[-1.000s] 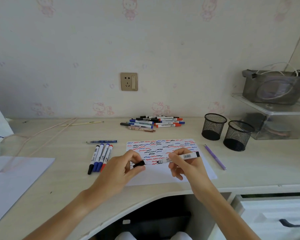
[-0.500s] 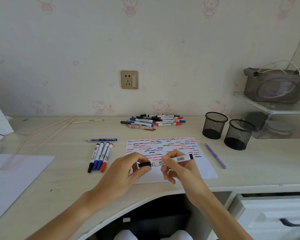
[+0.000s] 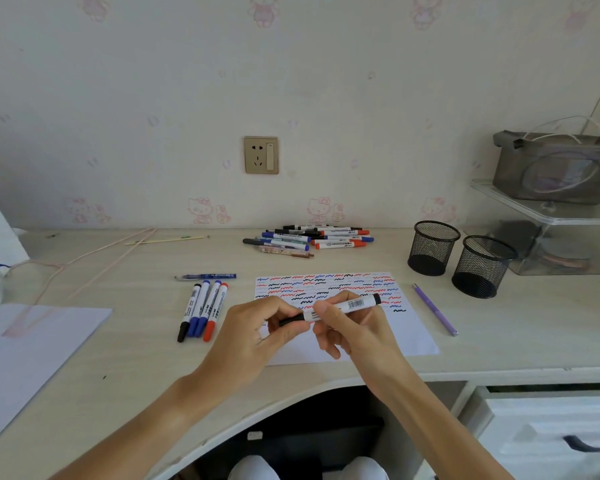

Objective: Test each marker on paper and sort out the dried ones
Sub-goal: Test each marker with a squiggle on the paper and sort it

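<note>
Cap now pushed back on: left hand pinches black cap, right hand grips black marker barrel, over test paper near tabletop edge, likely sealing before sorting.

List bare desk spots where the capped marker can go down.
Free: desk between the row of four markers and the test sheet; the strip between that sheet and the back pile; right of the purple pen, before the mesh cups. Crowded: the pile and the sheet's scribbled top.
</note>
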